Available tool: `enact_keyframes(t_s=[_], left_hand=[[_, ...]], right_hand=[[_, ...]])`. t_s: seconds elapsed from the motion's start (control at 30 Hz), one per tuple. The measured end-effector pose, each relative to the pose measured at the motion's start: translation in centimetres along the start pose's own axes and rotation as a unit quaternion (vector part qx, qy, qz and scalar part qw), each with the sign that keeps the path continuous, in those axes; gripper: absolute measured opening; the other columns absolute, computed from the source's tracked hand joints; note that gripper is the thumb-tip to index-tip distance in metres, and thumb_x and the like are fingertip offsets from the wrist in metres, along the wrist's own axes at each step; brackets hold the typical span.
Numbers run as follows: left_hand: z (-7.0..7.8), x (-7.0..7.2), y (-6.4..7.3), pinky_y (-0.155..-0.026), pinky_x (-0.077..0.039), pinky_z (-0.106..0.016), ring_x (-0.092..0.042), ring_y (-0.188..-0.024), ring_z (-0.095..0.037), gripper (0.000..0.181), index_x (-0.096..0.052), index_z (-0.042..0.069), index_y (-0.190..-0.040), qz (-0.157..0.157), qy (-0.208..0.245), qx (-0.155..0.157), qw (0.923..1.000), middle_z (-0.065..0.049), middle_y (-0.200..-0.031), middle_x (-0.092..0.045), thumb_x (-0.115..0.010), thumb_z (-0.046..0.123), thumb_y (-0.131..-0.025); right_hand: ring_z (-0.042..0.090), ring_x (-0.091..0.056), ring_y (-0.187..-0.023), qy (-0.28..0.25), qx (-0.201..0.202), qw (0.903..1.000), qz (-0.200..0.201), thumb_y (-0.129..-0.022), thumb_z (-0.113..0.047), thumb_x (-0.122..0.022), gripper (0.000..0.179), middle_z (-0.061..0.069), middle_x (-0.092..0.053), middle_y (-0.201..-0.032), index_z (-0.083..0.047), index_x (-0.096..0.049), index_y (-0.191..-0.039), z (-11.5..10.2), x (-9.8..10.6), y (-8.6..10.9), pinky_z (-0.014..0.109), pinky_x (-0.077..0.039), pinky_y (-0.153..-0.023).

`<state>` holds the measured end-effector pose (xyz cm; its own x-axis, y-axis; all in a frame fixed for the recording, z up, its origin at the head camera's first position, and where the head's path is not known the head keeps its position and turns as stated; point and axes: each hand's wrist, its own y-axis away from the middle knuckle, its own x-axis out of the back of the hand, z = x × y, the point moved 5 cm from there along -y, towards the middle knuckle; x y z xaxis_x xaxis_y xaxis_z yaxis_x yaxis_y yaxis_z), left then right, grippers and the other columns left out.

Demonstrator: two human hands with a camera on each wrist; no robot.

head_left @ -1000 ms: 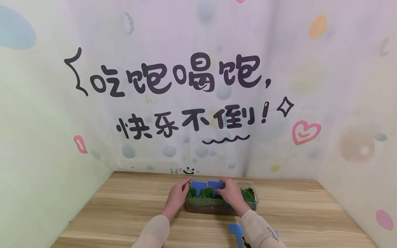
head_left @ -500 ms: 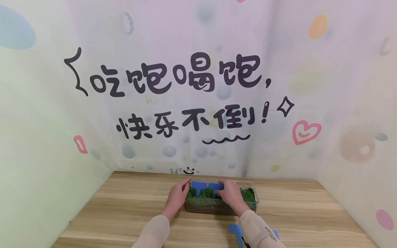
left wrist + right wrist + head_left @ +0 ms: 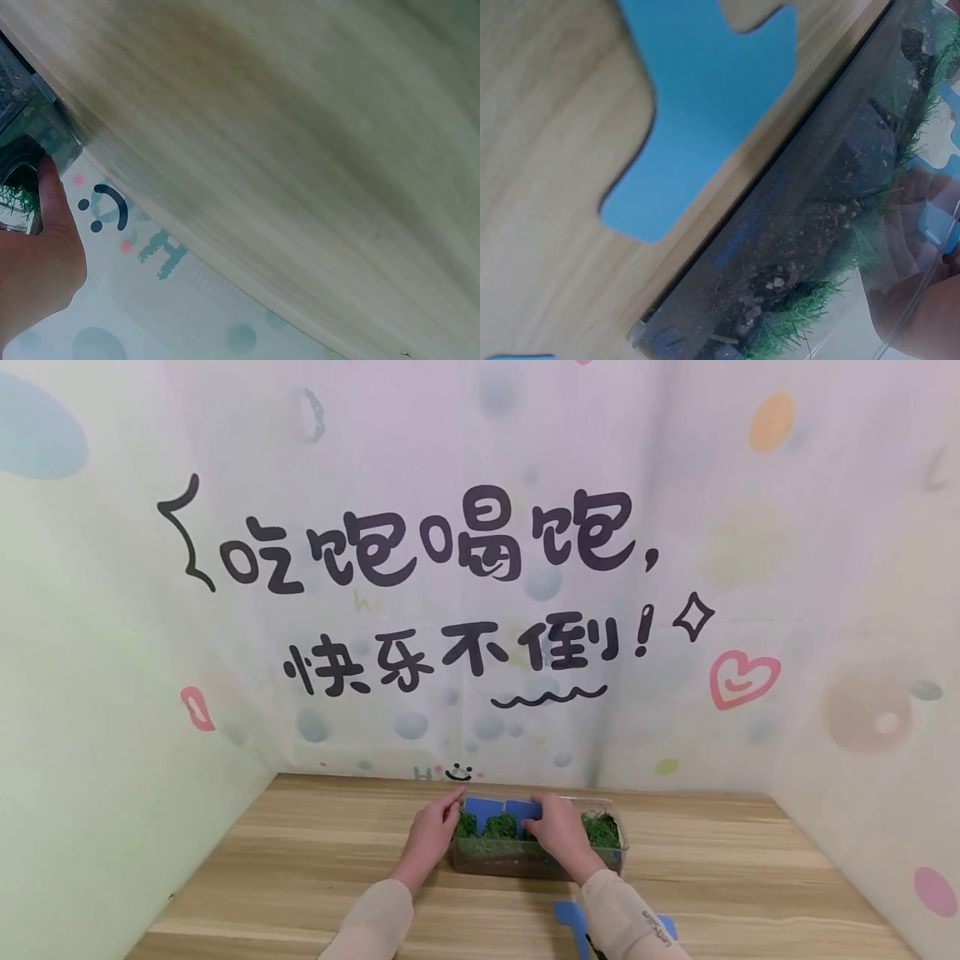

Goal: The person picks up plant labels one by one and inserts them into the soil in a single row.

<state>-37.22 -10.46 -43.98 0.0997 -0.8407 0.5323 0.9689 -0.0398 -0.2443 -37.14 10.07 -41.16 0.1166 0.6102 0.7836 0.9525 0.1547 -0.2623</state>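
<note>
A clear plastic box (image 3: 495, 862) of dark soil and green grass tufts (image 3: 602, 832) stands near the table's back. One blue T-shaped plant label (image 3: 484, 814) is upright in its left part. Beside it, my right hand (image 3: 558, 828) pinches a second blue plant label (image 3: 519, 812) by its head; its lower part is hidden by my fingers. My left hand (image 3: 429, 838) rests against the box's left end, index finger extended along the wall. In the right wrist view my right hand (image 3: 922, 296) appears through the clear wall.
Blue plant labels (image 3: 572, 917) lie on the wooden table (image 3: 315, 877) in front of the box, partly under my right forearm. One large label (image 3: 697, 112) shows close up in the right wrist view. A printed cloth wall (image 3: 420, 735) rises behind the table.
The label in my right hand sits slightly lower, its top now about level with the one to its left. My left hand keeps its place at the box.
</note>
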Motion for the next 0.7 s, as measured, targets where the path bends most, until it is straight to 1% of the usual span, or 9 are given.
enact_keyframes(t_s=[0.07,0.17,0.37,0.5,0.6,0.7], left_hand=[[0.0,0.0,0.0,-0.045,-0.032,-0.023,-0.034,-0.047,-0.011,0.04,-0.055,0.016,-0.145,0.0,0.0,0.001,1.0,-0.003,-0.067,-0.052,-0.048,0.014,-0.105],[0.1,0.0,0.0,-0.045,-0.032,-0.023,-0.034,-0.047,-0.011,0.04,-0.055,0.016,-0.144,0.0,0.001,0.001,1.0,-0.002,-0.067,-0.052,-0.048,0.013,-0.105],[0.1,0.0,-0.1,-0.046,-0.032,-0.023,-0.034,-0.047,-0.011,0.041,-0.055,0.015,-0.145,-0.001,0.001,0.001,1.0,-0.003,-0.067,-0.052,-0.048,0.013,-0.105],[0.0,-0.1,-0.1,-0.046,-0.032,-0.023,-0.034,-0.047,-0.011,0.04,-0.055,0.016,-0.144,0.0,-0.001,0.0,1.0,-0.004,-0.069,-0.054,-0.048,0.013,-0.105],[-0.1,-0.1,-0.1,-0.046,-0.032,-0.023,-0.034,-0.047,-0.011,0.04,-0.055,0.016,-0.144,0.0,-0.003,0.001,1.0,-0.004,-0.069,-0.054,-0.048,0.013,-0.105],[-0.1,-0.1,-0.1,-0.046,-0.033,-0.023,-0.035,-0.048,-0.011,0.04,-0.055,0.016,-0.144,0.001,-0.002,0.001,1.0,-0.004,-0.07,-0.055,-0.048,0.013,-0.105]], right_hand=[[0.017,-0.063,-0.073,-0.003,-0.002,1.0,0.0,-0.085,-0.008,-0.076,0.014,0.009,-0.072,-0.092,-0.008,-0.073,-0.099,0.0,0.1,0.0,0.034,-0.049,-0.062],[0.017,-0.063,-0.073,-0.014,-0.007,0.9999,-0.003,-0.085,-0.008,-0.076,0.014,0.009,-0.071,-0.089,-0.008,-0.073,-0.099,0.0,0.4,0.1,0.034,-0.049,-0.062],[0.013,-0.052,-0.065,-0.02,0.004,0.9998,0.005,-0.086,-0.008,-0.076,0.015,0.004,-0.063,-0.078,-0.007,-0.073,-0.101,0.0,0.7,0.1,0.03,-0.042,-0.058],[0.012,-0.049,-0.063,-0.021,0.015,0.9996,0.008,-0.088,-0.008,-0.074,0.008,0.002,-0.061,-0.074,-0.008,-0.073,-0.096,0.1,0.8,0.2,0.029,-0.039,-0.057],[0.012,-0.049,-0.061,-0.03,0.008,0.9995,0.002,-0.089,-0.009,-0.073,0.003,0.0,-0.061,-0.072,-0.009,-0.072,-0.092,0.3,1.1,0.2,0.029,-0.039,-0.057],[0.011,-0.052,-0.061,-0.035,0.006,0.9994,0.001,-0.09,-0.01,-0.072,0.001,0.0,-0.063,-0.072,-0.009,-0.073,-0.091,0.3,1.4,0.3,0.029,-0.04,-0.057]])
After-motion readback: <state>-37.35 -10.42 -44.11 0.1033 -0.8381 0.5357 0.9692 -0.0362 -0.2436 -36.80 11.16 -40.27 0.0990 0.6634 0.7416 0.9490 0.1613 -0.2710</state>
